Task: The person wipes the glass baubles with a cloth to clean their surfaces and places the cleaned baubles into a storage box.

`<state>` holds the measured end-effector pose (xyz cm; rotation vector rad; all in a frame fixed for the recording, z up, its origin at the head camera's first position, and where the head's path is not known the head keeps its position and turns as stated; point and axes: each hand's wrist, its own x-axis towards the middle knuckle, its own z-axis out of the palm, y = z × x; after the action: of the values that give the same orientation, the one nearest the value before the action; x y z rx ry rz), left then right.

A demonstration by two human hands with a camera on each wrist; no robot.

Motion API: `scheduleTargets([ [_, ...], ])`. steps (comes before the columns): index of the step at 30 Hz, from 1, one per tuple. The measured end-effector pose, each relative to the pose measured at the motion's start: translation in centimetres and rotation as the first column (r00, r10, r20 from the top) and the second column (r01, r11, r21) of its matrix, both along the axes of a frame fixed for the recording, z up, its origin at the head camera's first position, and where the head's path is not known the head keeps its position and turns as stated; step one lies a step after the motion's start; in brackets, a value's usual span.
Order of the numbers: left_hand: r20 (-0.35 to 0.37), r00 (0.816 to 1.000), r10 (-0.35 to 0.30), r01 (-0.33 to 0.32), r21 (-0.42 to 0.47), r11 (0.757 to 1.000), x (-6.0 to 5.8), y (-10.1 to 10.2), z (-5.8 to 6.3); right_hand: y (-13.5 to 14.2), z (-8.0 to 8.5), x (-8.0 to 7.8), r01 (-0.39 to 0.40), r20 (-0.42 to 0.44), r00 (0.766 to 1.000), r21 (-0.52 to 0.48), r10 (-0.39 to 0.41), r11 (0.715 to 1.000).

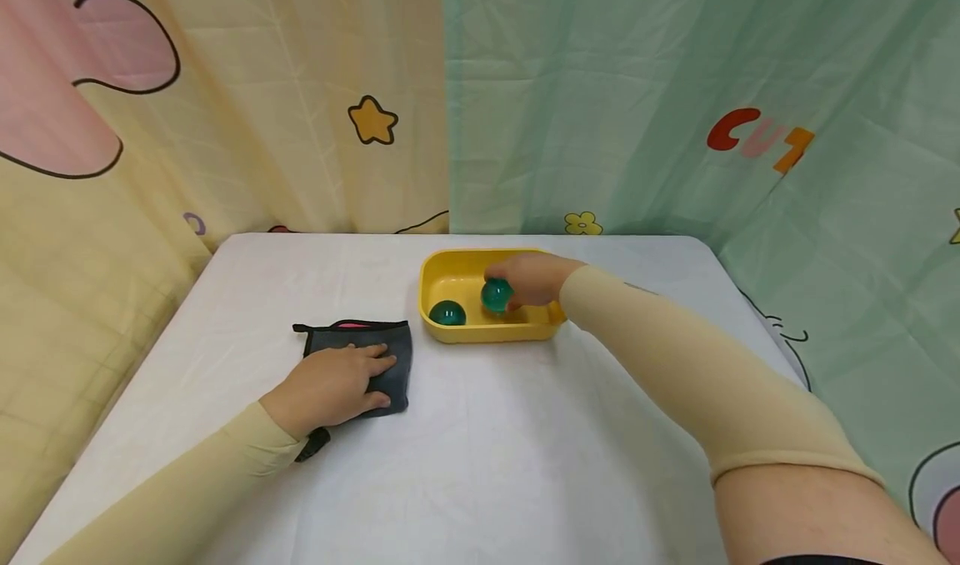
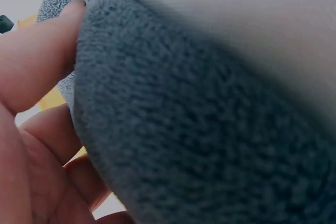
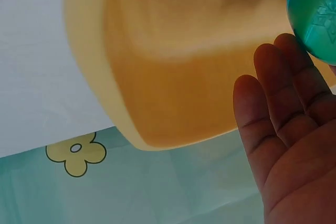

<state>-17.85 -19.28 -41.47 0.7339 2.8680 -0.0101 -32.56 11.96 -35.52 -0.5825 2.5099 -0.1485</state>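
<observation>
My right hand [image 1: 536,277] pinches a translucent green ball [image 1: 497,296] between thumb and fingers, over the inside of a yellow plastic tub [image 1: 495,332]. In the right wrist view the held ball [image 3: 317,19] shows at the upper right, with the other fingers [image 3: 273,90] extended beside it. A second, darker green ball [image 1: 447,312] sits in the tub's front left corner. My left hand [image 1: 330,386] lies with fingers extended on a dark grey, black-edged cloth [image 1: 397,382], left of the tub. Close up, that cloth [image 2: 184,108] has a fuzzy texture.
Everything stands on a table with a white cover [image 1: 495,457]. The tub is near the table's far edge. Printed curtains [image 1: 570,90] hang behind the table and at its sides. A black strap end [image 1: 313,444] sticks out under the left wrist.
</observation>
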Motion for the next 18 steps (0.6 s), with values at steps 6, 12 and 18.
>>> scheduleTargets([
  [6,0.062,0.997,0.038,-0.038,-0.007,0.999,-0.14,0.16,0.04,-0.59,-0.19,-0.48,0.027,0.022,0.999,0.04,-0.028,0.999],
  [12,0.085,0.995,0.049,-0.05,0.001,0.999,-0.08,0.19,0.13,-0.89,-0.4,-0.61,-0.013,0.0,1.0,0.073,0.013,0.997],
  [18,0.078,0.996,0.034,-0.035,0.01,0.999,-0.1,0.18,0.12,-0.91,-0.75,-0.6,-0.064,-0.025,0.997,0.09,0.066,0.994],
])
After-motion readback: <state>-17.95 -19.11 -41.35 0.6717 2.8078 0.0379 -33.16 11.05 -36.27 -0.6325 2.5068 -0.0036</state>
